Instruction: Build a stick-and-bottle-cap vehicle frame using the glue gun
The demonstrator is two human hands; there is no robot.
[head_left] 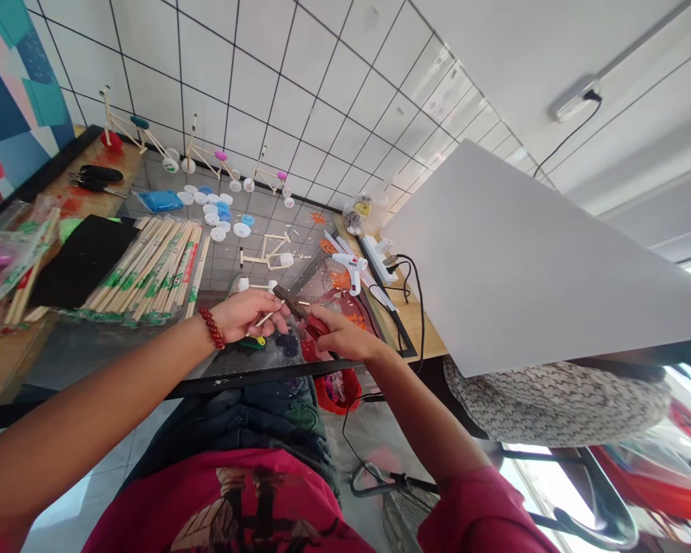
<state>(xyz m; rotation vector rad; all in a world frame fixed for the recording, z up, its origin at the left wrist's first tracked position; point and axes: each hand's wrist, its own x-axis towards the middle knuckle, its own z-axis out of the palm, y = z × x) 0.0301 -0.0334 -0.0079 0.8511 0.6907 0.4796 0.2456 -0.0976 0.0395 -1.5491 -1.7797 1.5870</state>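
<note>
My left hand [247,313], with a red bead bracelet [212,329] on the wrist, pinches a thin wooden stick [266,318] over the near edge of the glass-topped table [92,357]. My right hand [339,334] is closed on the red handles of a pair of pliers [300,311], whose dark jaws meet the stick near my left fingertips. Both hands are close together, just above the table's front edge.
Packs of wooden chopsticks [150,273] lie to the left, beside a black sheet [81,261]. Small stick bicycles [204,157] and bottle caps [216,211] stand farther back. A white glue gun [351,269] and power strip [380,257] sit right. A large white board [524,253] fills the right side.
</note>
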